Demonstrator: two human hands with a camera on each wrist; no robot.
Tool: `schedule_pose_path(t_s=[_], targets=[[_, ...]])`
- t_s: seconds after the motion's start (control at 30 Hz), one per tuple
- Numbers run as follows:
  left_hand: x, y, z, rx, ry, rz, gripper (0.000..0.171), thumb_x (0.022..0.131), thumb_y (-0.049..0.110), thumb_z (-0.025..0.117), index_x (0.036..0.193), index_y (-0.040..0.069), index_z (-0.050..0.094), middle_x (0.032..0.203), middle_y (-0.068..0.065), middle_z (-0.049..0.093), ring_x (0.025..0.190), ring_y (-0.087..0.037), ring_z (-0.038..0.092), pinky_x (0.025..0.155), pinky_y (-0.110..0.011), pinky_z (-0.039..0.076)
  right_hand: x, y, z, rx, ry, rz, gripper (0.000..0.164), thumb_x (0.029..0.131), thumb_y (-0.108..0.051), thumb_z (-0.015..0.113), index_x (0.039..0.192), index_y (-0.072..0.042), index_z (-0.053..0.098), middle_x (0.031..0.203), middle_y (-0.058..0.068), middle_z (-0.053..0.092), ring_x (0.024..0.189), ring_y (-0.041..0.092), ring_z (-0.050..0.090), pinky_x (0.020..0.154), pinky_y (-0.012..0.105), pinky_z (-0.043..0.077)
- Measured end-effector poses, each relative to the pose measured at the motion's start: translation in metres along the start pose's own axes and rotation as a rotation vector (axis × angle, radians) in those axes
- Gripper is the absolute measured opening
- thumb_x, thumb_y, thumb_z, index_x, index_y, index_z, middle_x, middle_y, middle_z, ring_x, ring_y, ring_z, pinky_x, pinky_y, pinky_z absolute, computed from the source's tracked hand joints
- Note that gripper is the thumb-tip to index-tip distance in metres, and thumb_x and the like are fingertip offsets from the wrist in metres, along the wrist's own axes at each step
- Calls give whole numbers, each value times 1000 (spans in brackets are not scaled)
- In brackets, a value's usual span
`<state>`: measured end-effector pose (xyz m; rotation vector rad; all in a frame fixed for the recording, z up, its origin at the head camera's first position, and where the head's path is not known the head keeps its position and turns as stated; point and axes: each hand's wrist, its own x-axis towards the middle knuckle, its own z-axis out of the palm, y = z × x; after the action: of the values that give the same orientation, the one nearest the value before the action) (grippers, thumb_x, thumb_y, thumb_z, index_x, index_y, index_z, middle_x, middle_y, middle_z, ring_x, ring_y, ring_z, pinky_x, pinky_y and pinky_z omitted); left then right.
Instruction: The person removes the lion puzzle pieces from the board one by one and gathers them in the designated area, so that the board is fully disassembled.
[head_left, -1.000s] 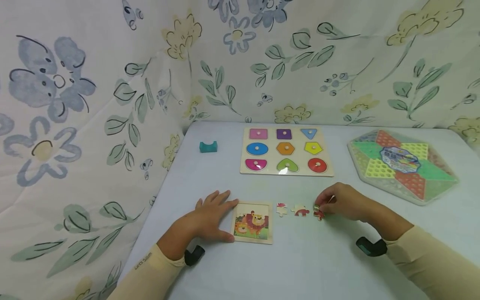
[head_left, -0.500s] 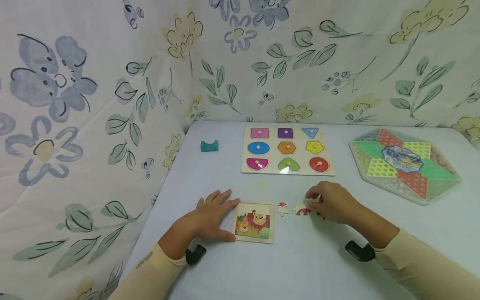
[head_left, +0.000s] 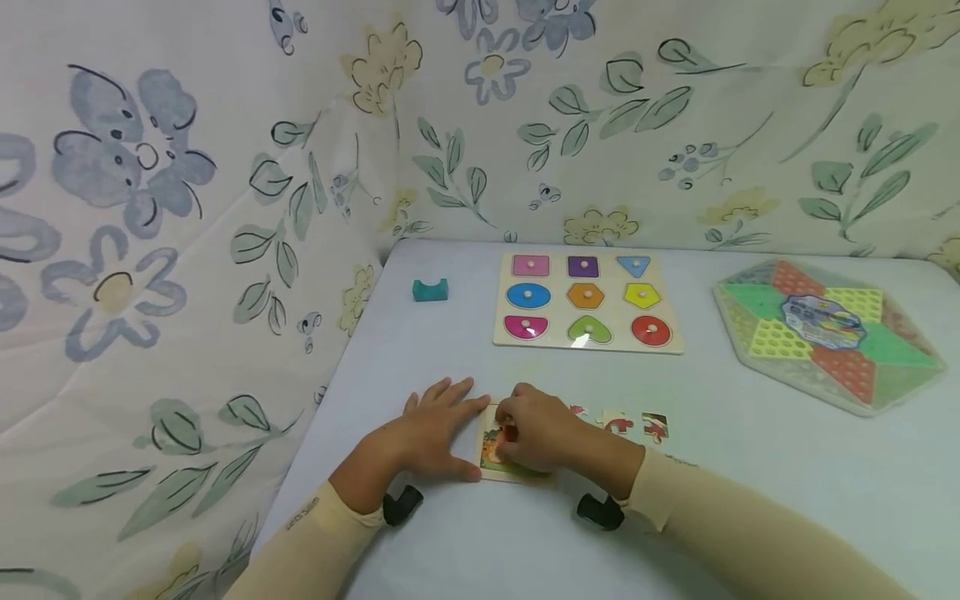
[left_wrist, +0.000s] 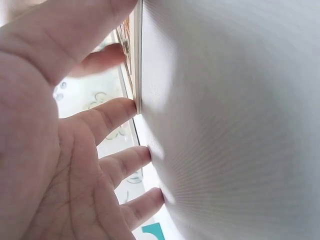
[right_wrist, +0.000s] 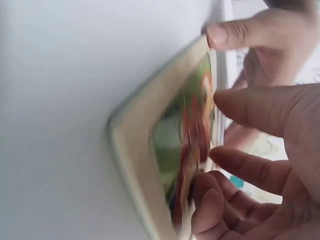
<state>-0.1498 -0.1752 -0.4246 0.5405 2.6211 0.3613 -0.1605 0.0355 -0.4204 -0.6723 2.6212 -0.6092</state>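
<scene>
My left hand (head_left: 435, 437) lies with fingers spread at the left side of a small wooden jigsaw tray (head_left: 491, 474); its thumb and index fingertip touch the tray's edge. Over the tray's right part is my right hand (head_left: 543, 429), hiding much of the lion picture. In the right wrist view, the right thumb (right_wrist: 245, 102) and index finger (right_wrist: 250, 167) are apart, their tips right at the picture (right_wrist: 192, 125), while the other fingers curl. Right of the tray lie three loose jigsaw pieces: one mostly hidden piece (head_left: 577, 409), a middle piece (head_left: 617, 422) and an outer piece (head_left: 655, 427).
A board of coloured knobbed shapes (head_left: 588, 302) lies behind the tray. To its left sits a small teal block (head_left: 430, 290). A hexagonal game box (head_left: 828, 333) is at the back right. Floral cloth (head_left: 600, 125) hangs behind the white table (head_left: 480, 550).
My right hand has let go of the outer jigsaw piece and moved left, over the tray. My left hand stays at the tray's side. The head view has shifted slightly.
</scene>
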Motion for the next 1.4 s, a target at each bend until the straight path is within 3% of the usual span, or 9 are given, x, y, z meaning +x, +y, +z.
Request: schedule_pose_path(t_s=[0.27,0.53,0.7,0.83,1.0,1.2,1.4], targets=[[3,0,1,8,-2,-2,100,76,56,85,159,37,35,172,0,17,159,-34,9,118,-74,14,5,-8,10,11,16,-17,39,84,-28,86,114,-13,67,106,1,56,84,14,54,76,27,53],[2,0,1,12,13,-5,101,74,54,86,159,36,36,172,-1,19,158,-35,10,118,-75,15,1,-3,10,163,86,-64,19,89,-18,80,97,-20,63,85,-8,58,84,13,55,74,26,51],[3,0,2,18,4,-6,101,75,57,86,159,35,36,172,-1,18,158,-35,10,118,-74,15,-8,6,-6,250,93,-93,14,92,-17,78,102,-19,68,81,-11,62,80,10,59,72,22,54],[3,0,2,17,-4,-7,101,75,58,85,160,35,35,172,-1,18,158,-35,10,119,-73,15,-22,22,-25,258,120,-46,21,89,-17,81,108,-15,72,83,-10,65,78,10,61,71,20,56],[3,1,3,20,0,-14,101,75,56,86,160,34,35,172,-2,18,158,-35,10,119,-73,15,-38,49,-39,192,132,34,16,87,-16,82,101,-16,76,80,-9,65,77,12,59,68,22,54],[1,3,2,19,7,-21,101,75,54,87,159,33,36,171,-2,20,158,-35,11,119,-73,16,-52,66,-32,186,58,105,15,83,-16,86,93,-19,75,80,-8,63,78,13,58,67,23,53],[2,5,1,14,8,-24,100,74,54,87,159,33,37,171,-2,20,158,-35,11,119,-73,15,-57,65,-18,116,94,153,16,83,-15,86,97,-17,78,88,-8,67,83,13,58,76,28,57]])
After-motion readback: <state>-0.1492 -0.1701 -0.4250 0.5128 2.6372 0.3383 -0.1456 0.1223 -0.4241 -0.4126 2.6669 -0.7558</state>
